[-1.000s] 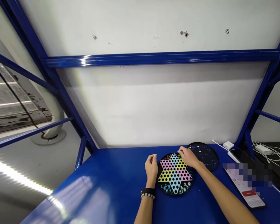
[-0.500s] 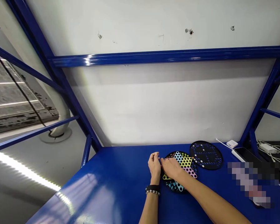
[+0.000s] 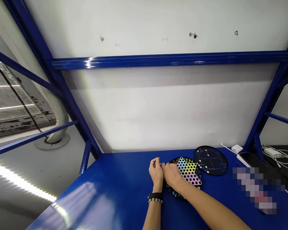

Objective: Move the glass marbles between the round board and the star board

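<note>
—Where did the board sit?

—The Chinese checkers board lay flat on the blue steel table, close to the far edge, with its pink, yellow and sky-blue star partly covered by the right hand.

—And the hands?

—The left hand was curled, fingers drawn in, just off the board's left rim. The right lay across that rim, its fingertips meeting the left's. Whether either pinched something small, I couldn't tell.

—Any room to move?

—Plenty to the left: a long stretch of blue ran out to the table's slanted edge. To the right it was tighter. A second, black round board sat just beside the first, and past it, near the back edge, lay a phone and a white charger.
</note>
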{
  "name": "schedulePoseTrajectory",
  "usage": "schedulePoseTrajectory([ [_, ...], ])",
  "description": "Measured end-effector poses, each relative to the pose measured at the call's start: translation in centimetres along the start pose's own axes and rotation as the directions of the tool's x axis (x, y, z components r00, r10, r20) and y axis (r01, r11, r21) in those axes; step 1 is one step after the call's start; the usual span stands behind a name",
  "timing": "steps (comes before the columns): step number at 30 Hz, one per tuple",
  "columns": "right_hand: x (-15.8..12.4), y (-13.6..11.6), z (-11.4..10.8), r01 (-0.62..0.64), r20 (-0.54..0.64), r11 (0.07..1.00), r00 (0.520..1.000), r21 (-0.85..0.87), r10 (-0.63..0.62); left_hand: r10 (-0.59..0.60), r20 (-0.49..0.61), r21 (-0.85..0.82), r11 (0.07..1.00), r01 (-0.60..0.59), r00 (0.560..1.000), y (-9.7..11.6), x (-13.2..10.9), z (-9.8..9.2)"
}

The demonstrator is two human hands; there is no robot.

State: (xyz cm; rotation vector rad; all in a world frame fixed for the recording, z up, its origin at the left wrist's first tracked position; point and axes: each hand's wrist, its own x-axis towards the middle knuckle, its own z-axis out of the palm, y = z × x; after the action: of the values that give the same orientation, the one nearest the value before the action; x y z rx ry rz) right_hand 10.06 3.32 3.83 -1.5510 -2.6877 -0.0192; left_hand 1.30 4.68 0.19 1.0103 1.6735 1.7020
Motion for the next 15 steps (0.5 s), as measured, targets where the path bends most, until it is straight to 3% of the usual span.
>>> schedulePoseTrajectory([
  [3,0.24,-0.28,-0.13,-0.017,-0.008,1.000,1.000,0.014,0.017,0.005,-0.058,0.021,1.000,-0.004,0.998,0.11,0.16,-0.18],
  [15,0.13,-0.41,0.78,-0.031,-0.048,0.996,0.998,0.089,0.035,0.026,-0.042,0.019,1.000,-0.025,0.999,-0.11,0.31,-0.32],
])
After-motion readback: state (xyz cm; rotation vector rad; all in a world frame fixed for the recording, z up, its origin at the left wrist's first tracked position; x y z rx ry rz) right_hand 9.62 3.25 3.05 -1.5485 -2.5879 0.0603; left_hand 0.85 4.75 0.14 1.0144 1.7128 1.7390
